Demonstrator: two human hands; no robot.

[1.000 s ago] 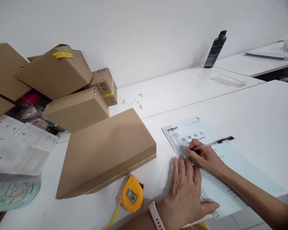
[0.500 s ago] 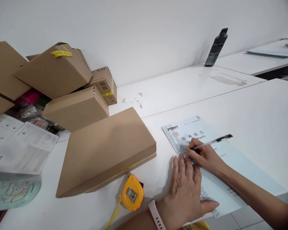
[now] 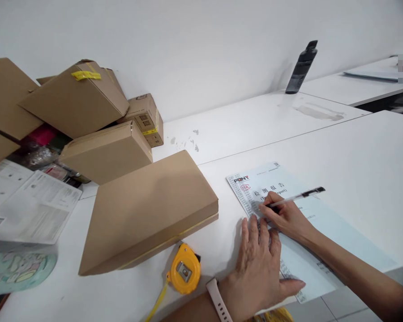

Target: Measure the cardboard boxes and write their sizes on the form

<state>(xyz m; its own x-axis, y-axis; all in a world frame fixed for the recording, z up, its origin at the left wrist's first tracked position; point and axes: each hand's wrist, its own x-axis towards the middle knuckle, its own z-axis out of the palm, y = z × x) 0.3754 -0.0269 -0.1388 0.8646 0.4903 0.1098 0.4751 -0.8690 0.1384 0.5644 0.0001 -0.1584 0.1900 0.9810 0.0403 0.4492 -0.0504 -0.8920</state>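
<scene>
My right hand (image 3: 287,217) pinches a clear pen (image 3: 297,197) with a black end, its tip low over the printed report (image 3: 336,223). The pen tip itself is hidden by my fingers. With its fingers spread, my left hand (image 3: 260,264) lies flat across the report's left edge, partly on the table. A pale pink band circles the left wrist. To the left of that hand sits a yellow tape measure (image 3: 185,269) with a bit of yellow strap trailing from it. Beyond the tape measure lies a flat cardboard box (image 3: 154,201).
Several cardboard boxes (image 3: 77,100) are piled at the back left against the wall. A white labelled package (image 3: 33,205) and a pale green patterned item (image 3: 20,270) sit at the left. A dark bottle (image 3: 301,69) stands at the back right. The white table (image 3: 356,156) ends at lower right.
My right hand and the pen have shifted very slightly on the report. My left hand stays flat in the same place.
</scene>
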